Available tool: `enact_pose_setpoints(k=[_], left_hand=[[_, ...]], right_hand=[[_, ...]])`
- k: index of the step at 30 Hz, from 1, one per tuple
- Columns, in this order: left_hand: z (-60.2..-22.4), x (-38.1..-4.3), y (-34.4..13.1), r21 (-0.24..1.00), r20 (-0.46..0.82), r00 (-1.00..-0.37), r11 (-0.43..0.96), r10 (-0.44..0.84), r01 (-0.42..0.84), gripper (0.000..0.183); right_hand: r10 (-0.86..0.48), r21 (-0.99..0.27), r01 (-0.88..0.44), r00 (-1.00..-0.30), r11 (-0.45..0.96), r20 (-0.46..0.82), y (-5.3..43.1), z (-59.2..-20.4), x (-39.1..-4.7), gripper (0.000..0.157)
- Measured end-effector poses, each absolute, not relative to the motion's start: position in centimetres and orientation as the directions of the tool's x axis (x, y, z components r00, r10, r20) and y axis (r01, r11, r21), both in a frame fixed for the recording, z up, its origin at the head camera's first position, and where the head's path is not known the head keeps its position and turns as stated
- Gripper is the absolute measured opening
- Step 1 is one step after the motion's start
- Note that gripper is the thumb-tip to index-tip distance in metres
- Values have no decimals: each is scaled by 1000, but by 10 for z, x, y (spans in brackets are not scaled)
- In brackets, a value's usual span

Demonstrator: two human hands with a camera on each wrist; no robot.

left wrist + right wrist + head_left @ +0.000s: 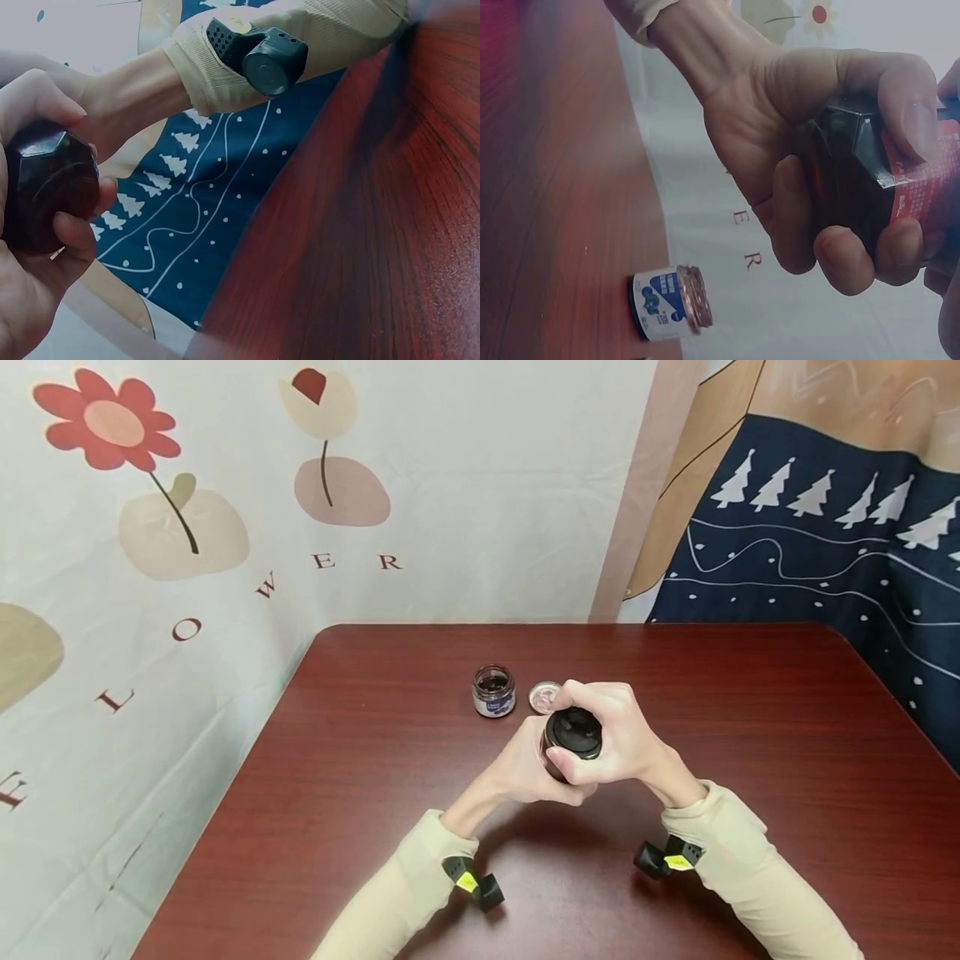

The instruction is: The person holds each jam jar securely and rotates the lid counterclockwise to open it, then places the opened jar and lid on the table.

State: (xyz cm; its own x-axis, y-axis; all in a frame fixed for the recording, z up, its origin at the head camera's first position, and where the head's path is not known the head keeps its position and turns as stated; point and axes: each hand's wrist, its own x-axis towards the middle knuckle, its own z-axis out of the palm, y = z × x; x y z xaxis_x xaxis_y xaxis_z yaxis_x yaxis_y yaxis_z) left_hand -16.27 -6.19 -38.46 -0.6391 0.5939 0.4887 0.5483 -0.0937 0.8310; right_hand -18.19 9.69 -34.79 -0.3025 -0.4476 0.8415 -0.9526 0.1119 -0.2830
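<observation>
Above the table, both hands hold a dark, faceted glass jar (pixel 847 169) with a red label and a black lid (pixel 574 732). My left hand (pixel 525 767) wraps its fingers and thumb round the jar's body. From the other side my right hand (pixel 624 733) grips the lid, thumb and forefinger curled about its rim. Its palm and remaining fingers partly cover the jar in the head view. The jar's contents cannot be made out through the dark glass.
Farther back on the table (pixel 360 793) stands a small lidless jar (pixel 494 693) with dark contents and a white-and-blue label. Beside it lies a round lid (pixel 544 697), partly behind the right hand. Printed cloths (pixel 480 510) hang behind the table.
</observation>
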Motion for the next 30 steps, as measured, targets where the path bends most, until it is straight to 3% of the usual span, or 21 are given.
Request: enact_pose_setpoints(k=[8, 14, 21, 26, 30], left_hand=[[-383, -163, -65, 832, 467, -590, -101, 659, 545, 45], [-378, -162, -65, 841, 456, -572, -121, 682, 527, 43], [-376, -166, -65, 817, 508, -568, -153, 648, 556, 50], [-376, -167, -67, 789, 539, -624, -79, 565, 610, 49], [-378, -167, -66, 755, 582, -670, -1, 461, 656, 49]], right_hand=[[-456, -260, -966, -230, -2, 860, 95, -346, -182, 30], [-478, -212, -976, -212, 55, 852, 98, -341, -181, 34], [-545, -208, -962, -271, 175, 794, 108, -332, -181, 47], [-558, -242, -940, -339, 242, 758, 116, -330, -183, 62], [-541, -277, -916, -396, 290, 742, 121, -328, -184, 64]])
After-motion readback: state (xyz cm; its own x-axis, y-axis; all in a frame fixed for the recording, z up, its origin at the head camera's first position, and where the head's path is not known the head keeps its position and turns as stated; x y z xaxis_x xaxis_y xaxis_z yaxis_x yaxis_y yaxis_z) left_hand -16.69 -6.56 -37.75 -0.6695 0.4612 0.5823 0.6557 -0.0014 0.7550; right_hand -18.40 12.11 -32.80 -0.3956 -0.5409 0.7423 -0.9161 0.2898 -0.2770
